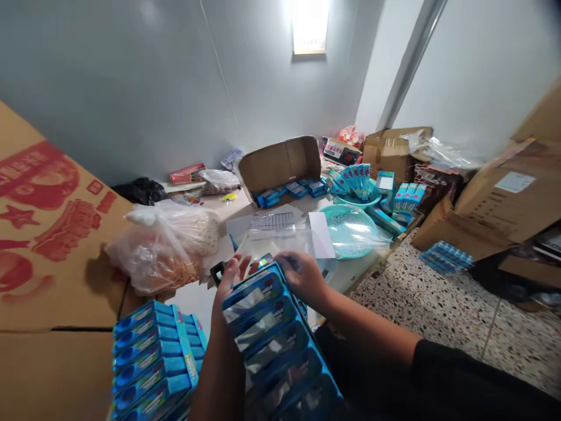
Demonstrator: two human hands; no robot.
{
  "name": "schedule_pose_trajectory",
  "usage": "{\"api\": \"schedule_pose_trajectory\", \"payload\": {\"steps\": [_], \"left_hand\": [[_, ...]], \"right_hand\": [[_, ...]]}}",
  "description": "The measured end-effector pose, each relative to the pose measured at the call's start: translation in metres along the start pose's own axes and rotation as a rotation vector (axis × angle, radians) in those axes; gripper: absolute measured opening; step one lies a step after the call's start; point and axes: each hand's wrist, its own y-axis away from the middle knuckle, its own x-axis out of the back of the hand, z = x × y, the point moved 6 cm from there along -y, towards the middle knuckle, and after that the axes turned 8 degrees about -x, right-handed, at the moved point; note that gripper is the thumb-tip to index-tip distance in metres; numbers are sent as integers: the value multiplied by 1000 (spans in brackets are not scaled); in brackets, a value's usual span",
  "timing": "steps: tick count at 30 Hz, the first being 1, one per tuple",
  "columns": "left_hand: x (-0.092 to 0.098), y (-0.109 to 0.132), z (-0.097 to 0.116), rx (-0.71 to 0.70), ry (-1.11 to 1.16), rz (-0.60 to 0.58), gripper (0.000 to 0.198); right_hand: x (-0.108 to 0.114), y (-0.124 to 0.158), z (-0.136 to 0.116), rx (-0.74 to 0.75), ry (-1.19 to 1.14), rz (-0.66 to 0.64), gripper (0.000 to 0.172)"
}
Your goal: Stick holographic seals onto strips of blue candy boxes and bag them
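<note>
A pack of blue boxes point(274, 327), several in a row with shiny clear fronts, is tilted in front of my body. My left hand point(230, 278) supports its far left side, thumb and fingers partly raised around the corner. At the far right corner, my right hand point(300, 273) has its fingers curled against the pack; their tips are hidden. A small shiny piece point(265, 261) shows at the far end between both hands. Beside my left hand is a small black object point(217, 272) of unclear kind. A stack of blue boxes point(151, 362) stands to the left of my left forearm.
Bulging plastic bags point(162, 245) lie left, by a large printed carton point(48, 222). Ahead are an open carton point(280, 161) with blue boxes, paper sheets point(274, 221) and turquoise basins point(348, 231). More cartons point(504, 199) stand right, on the speckled floor point(421, 310).
</note>
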Motion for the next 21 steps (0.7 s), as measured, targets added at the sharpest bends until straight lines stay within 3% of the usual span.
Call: {"api": "schedule_pose_trajectory", "payload": {"steps": [6, 14, 21], "left_hand": [[15, -18, -37, 169, 50, 3, 18], [47, -63, -64, 142, -23, 92, 27], [67, -76, -63, -123, -79, 375, 14]], "right_hand": [[-13, 14, 56, -207, -96, 89, 23], [-26, -5, 105, -338, -21, -7, 27], [-25, -25, 117, -204, 70, -46, 24]]}}
